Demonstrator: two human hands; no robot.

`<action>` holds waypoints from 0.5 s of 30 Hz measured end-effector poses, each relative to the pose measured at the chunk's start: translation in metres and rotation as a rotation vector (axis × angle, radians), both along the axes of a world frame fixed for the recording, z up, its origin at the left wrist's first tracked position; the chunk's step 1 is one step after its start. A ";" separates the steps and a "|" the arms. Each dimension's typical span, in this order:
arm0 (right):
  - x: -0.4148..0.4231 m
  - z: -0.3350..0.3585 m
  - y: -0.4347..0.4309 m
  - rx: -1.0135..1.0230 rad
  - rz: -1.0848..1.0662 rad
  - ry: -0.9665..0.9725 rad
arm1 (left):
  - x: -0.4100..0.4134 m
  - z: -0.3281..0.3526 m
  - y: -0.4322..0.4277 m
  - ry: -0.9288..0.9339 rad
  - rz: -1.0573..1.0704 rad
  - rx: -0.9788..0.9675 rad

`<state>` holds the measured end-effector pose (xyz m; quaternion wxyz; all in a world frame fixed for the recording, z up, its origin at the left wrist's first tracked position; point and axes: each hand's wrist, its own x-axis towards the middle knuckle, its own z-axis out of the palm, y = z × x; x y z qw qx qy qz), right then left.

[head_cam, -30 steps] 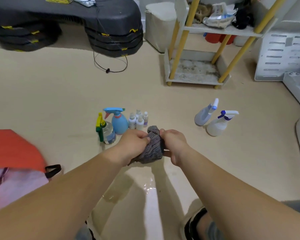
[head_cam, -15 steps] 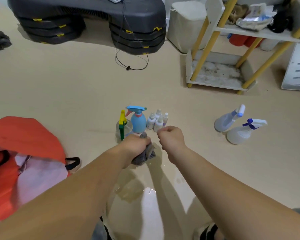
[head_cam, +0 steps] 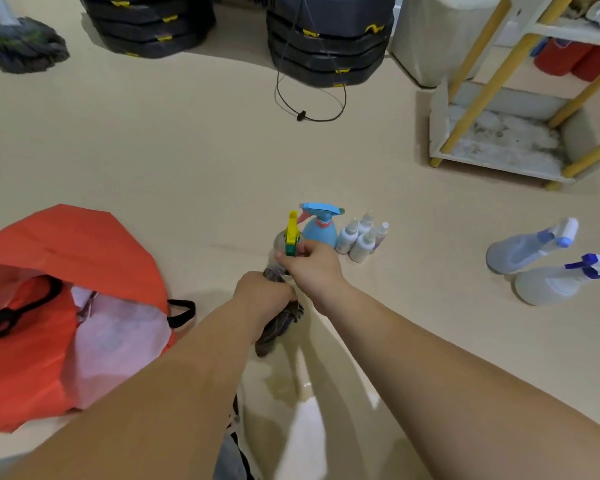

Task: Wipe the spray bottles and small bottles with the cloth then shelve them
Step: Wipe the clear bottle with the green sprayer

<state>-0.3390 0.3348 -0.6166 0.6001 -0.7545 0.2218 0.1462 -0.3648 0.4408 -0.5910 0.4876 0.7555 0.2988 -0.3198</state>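
Note:
My left hand grips a bunched grey striped cloth just above the floor. My right hand pinches the neck of a clear spray bottle with a yellow-green trigger, which stands on the floor. Right behind it stands a blue spray bottle. Several small white bottles cluster to its right. Two pale spray bottles with blue-and-white triggers stand further right. The shelf unit with yellow posts is at the far right.
An orange bag with black handles lies open at my left. Stacked black step platforms and a dangling black cord sit at the back. A mop head rests far left. The floor near my knees is wet and shiny.
My right hand let go of the cloth and moved forward onto the yellow-green spray bottle. My left hand kept the cloth and lowered it. The camera shifted left.

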 end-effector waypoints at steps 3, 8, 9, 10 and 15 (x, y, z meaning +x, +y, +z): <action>-0.009 -0.004 -0.013 -0.104 0.019 -0.050 | 0.006 0.000 0.003 -0.052 0.044 0.015; -0.035 0.008 -0.051 -0.203 0.106 -0.080 | 0.003 0.012 -0.003 -0.073 0.062 -0.027; -0.041 0.015 -0.058 -0.211 0.121 -0.072 | 0.001 0.015 -0.006 -0.085 0.058 -0.042; -0.048 0.023 -0.066 -0.213 0.134 -0.060 | 0.000 0.019 -0.009 -0.099 0.048 -0.052; -0.075 0.074 -0.120 -0.194 0.216 -0.016 | 0.001 0.055 -0.029 -0.095 -0.071 -0.094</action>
